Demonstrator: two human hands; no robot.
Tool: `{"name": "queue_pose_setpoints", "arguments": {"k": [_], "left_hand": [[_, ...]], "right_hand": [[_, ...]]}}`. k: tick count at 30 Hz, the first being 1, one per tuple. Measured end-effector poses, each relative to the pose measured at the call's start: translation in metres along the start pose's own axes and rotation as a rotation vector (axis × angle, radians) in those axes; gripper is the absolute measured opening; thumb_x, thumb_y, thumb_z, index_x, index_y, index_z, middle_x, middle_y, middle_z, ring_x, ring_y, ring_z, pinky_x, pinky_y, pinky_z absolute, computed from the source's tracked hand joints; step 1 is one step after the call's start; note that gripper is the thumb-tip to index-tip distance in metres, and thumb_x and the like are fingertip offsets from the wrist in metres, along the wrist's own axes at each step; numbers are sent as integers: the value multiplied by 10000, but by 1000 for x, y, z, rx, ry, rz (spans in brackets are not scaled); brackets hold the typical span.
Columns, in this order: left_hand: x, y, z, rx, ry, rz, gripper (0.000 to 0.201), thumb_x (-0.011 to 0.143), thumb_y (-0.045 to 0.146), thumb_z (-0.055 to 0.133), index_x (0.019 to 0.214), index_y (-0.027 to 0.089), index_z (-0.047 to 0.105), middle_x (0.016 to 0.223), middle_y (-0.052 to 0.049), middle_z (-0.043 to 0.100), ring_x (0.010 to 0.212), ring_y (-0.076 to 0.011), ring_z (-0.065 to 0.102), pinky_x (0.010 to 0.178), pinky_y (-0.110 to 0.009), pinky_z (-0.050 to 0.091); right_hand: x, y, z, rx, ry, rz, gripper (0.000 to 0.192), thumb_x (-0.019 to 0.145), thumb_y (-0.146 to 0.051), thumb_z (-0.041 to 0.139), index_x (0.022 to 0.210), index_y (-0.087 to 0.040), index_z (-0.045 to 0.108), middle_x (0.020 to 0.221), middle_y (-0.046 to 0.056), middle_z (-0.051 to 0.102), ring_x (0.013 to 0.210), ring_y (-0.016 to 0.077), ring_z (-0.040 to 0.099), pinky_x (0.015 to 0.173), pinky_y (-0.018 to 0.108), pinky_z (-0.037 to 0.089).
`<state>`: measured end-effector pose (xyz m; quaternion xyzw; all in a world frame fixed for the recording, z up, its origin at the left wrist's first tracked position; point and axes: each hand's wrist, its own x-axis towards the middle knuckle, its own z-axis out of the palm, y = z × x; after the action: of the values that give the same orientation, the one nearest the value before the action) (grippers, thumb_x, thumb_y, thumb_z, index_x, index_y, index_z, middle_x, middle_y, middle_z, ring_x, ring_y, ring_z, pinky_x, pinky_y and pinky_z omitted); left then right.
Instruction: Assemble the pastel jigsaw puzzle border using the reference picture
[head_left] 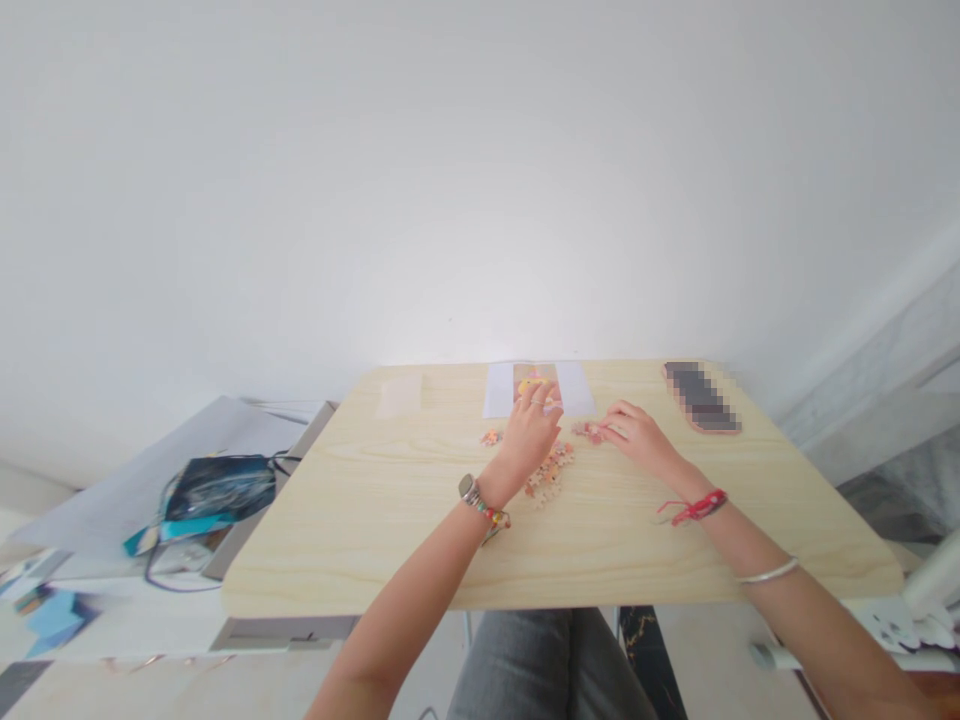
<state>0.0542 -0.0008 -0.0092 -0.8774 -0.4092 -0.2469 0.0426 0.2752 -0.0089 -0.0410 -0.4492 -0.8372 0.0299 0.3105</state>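
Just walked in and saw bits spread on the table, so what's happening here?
A person sits at a wooden table working on a jigsaw. The left hand reaches to the picture sheet at the far edge, above a cluster of joined pieces. The right hand rests on a few loose pieces. One stray piece lies left, and a phone sits at the far right.

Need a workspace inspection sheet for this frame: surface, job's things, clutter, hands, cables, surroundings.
Surface: light wood table, mostly bare.
Job's things: puzzle pieces in a loose cluster between the hands; picture sheet at far edge.
Clutter: phone far right; pale card far left.
Hands: left hand over the pieces, fingers at the sheet; right hand touching pieces; grip unclear.
Cables: dark cord by the bag on the side table.
Surroundings: white wall.
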Motion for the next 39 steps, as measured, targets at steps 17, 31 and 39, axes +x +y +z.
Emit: {"name": "queue_pose_setpoints", "arguments": {"k": [17,31,39], "left_hand": [[-22,-52,-7,30,-193,-297,145,732,103,616,830,183,689,1327,-106,416,1227,-314,344,954,-469,407],[-29,-46,2,-12,-129,-264,105,719,95,626,730,175,693,1274,-112,458,1188,-311,387,931,-476,420],[-23,-46,11,-71,37,-123,130,694,106,680,797,183,661,1200,-105,488,1149,-266,423,963,-452,409]], "right_hand": [[35,-21,16,60,-134,93,118,792,-147,553,777,-176,666,824,47,559,743,154,570,710,289,459],[80,-47,50,29,-380,-197,71,752,-82,587,775,-140,621,1022,117,566,970,227,549,826,382,452],[69,-41,34,225,-334,-42,106,816,-170,517,868,-162,609,937,72,554,835,174,550,742,318,457]]}}
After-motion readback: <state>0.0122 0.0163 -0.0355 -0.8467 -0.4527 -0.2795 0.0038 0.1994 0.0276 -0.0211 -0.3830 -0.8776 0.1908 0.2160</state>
